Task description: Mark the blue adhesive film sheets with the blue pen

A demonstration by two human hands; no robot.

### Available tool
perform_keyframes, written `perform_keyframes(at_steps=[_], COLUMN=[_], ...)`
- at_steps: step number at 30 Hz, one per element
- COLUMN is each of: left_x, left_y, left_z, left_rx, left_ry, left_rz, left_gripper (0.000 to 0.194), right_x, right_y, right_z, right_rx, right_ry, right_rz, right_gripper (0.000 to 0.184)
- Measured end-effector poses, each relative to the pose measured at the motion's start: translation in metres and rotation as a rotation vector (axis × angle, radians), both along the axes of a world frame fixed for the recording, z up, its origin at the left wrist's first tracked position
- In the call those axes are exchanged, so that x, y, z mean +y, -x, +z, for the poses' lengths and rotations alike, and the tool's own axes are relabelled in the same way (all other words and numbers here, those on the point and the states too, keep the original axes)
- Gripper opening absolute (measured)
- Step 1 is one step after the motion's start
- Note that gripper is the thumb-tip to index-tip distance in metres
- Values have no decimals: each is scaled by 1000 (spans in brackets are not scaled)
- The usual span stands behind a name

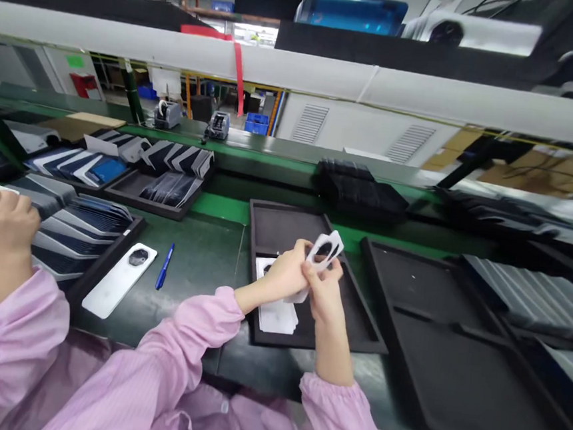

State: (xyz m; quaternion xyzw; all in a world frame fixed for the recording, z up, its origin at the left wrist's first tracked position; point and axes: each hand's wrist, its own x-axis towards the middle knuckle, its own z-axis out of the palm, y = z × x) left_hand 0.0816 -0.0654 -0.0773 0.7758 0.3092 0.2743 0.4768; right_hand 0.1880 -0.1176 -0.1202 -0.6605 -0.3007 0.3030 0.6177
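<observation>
My left hand (pixel 284 273) and my right hand (pixel 326 291) are closed around white phone back covers (pixel 335 240) with a round camera opening. The covers are tilted up and seem to be two or more, slightly fanned; the fingers hide much of them. Beneath my hands is a black foam tray (pixel 290 221) with compartments. A stack of white phone back covers (pixel 277 319) lies in its near left part, partly behind my left forearm.
A co-worker's hand (pixel 0 220) is at the left, above a tray of grey covers (pixel 71 236). A white phone cover (pixel 117 284) and a blue pen (pixel 164 268) lie on the green bench. Another black tray (pixel 455 350) stands right; a shelf (pixel 329 68) spans above.
</observation>
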Motion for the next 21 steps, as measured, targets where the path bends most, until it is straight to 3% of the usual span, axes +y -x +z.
perform_keyframes(at_steps=[3, 5, 8, 10, 11, 14, 17, 21], left_x=[-10, -16, -20, -15, -11, 9, 27, 28], left_y=[-10, -10, 5, 24, 35, 66, 83, 74], left_z=[-17, -26, -38, -47, -52, -65, -76, -88], left_rx=[56, 62, 39, 18, 7, -40, -52, -10], left_ry=[2, -9, -19, -2, 10, 18, -3, -10], left_rz=[-6, -67, -167, -153, -107, 190, 430, 491], left_gripper=[36, 35, 55, 43, 31, 43, 37, 35], right_x=[-6, -9, -13, -15, -14, -8, 0, 1], right_y=[-9, -16, -22, -15, -9, 20, 46, 53], right_z=[-6, -5, 0, 3, 4, 1, -4, -5], right_rx=[-31, -83, -192, -287, -342, -517, -657, -769], right_ry=[76, 161, 319, 412, 453, 577, 700, 820], right_rz=[88, 104, 166, 229, 256, 273, 252, 272], right_gripper=[108, 91, 65, 53, 51, 67, 81, 63])
